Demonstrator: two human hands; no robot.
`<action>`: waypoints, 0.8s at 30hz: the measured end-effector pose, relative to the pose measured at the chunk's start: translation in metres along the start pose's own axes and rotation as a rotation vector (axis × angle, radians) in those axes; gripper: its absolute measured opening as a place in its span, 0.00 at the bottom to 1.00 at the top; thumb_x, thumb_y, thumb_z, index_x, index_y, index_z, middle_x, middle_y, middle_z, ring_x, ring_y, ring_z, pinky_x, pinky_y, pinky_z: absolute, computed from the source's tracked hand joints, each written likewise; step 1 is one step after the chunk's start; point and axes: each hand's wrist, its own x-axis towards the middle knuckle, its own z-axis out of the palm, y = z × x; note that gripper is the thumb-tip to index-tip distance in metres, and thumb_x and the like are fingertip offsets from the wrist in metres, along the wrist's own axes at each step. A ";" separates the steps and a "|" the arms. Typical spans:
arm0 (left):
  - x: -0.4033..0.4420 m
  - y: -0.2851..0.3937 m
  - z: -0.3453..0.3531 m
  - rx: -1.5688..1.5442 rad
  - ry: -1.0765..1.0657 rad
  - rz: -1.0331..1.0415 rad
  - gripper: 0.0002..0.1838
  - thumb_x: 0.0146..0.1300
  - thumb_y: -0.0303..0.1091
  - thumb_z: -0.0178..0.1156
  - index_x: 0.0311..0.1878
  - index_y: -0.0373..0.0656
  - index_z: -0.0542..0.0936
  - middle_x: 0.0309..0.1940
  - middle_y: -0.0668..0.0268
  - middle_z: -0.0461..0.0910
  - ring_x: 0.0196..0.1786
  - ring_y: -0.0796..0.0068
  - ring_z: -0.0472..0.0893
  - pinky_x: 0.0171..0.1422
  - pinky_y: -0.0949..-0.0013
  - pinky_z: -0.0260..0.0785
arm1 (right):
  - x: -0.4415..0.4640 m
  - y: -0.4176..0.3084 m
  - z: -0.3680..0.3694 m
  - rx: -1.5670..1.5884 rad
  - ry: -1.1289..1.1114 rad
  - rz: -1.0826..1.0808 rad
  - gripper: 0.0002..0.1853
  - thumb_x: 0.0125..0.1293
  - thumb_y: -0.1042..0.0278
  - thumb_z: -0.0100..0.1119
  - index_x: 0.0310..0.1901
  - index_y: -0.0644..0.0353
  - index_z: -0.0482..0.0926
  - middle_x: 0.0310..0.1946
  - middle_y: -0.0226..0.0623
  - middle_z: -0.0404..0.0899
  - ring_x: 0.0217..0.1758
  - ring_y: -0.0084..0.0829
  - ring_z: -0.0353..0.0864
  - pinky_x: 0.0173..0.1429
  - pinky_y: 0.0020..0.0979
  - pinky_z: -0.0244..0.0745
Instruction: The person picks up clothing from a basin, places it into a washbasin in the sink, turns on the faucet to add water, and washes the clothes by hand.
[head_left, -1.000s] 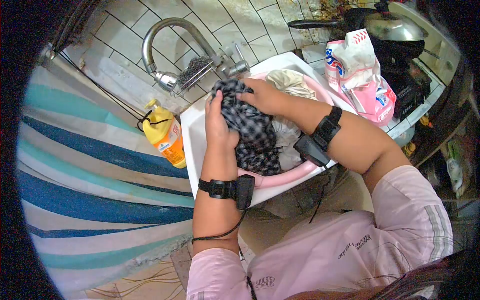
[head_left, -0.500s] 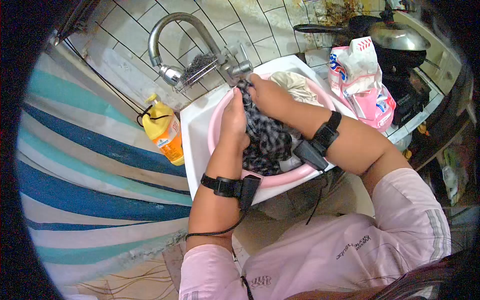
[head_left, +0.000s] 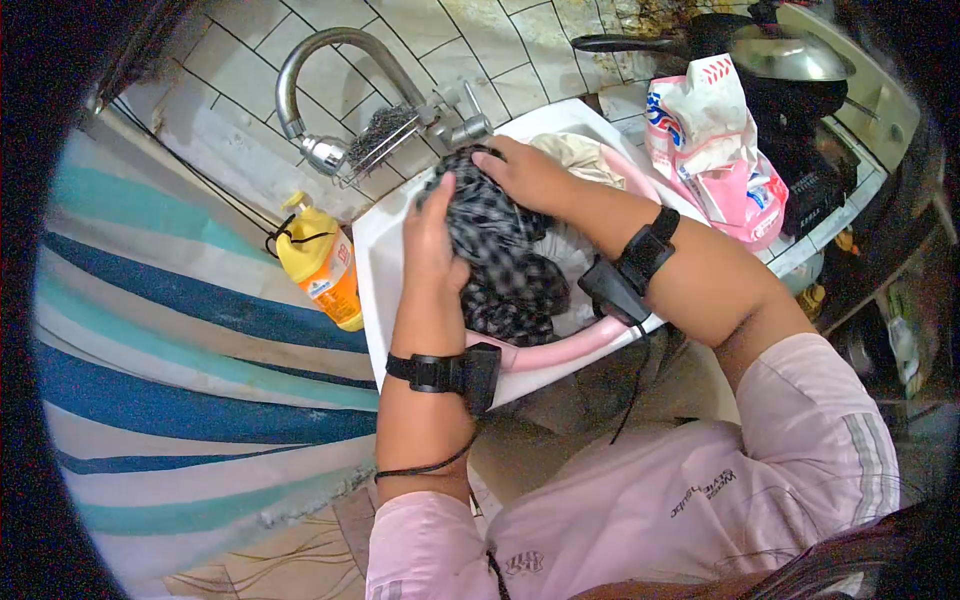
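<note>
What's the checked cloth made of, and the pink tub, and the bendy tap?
The checked cloth looks like soft, dull fabric, maybe cotton, because it bunches and folds. The pink tub seems to be plastic: its thick rim is smooth and evenly coloured. The bendy tap looks like shiny metal, since it's silvery and catches the light.

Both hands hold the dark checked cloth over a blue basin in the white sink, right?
No: in the head view the basin is pink, not blue. The left hand and right hand do hold the dark checked cloth over it, and it sits in the white sink.
</note>
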 end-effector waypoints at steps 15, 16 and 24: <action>0.035 -0.014 -0.039 1.133 -0.021 0.034 0.33 0.47 0.25 0.51 0.62 0.37 0.67 0.56 0.49 0.64 0.49 0.57 0.75 0.52 0.65 0.69 | 0.003 0.008 0.005 0.142 -0.131 -0.202 0.16 0.60 0.59 0.53 0.43 0.63 0.76 0.35 0.46 0.78 0.43 0.41 0.77 0.49 0.38 0.71; 0.031 -0.016 -0.038 1.135 -0.025 0.035 0.33 0.47 0.25 0.51 0.62 0.37 0.67 0.56 0.49 0.64 0.49 0.57 0.75 0.52 0.65 0.69 | 0.001 0.006 0.005 0.080 -0.179 -0.368 0.16 0.58 0.58 0.51 0.36 0.63 0.79 0.35 0.48 0.80 0.40 0.48 0.78 0.48 0.43 0.71; 0.015 -0.022 -0.025 1.307 -0.122 -0.342 0.25 0.54 0.26 0.48 0.58 0.32 0.69 0.48 0.54 0.77 0.48 0.61 0.78 0.49 0.63 0.70 | -0.010 0.016 0.016 -0.288 -0.816 -0.209 0.22 0.60 0.60 0.49 0.54 0.61 0.73 0.49 0.52 0.75 0.54 0.47 0.73 0.60 0.39 0.65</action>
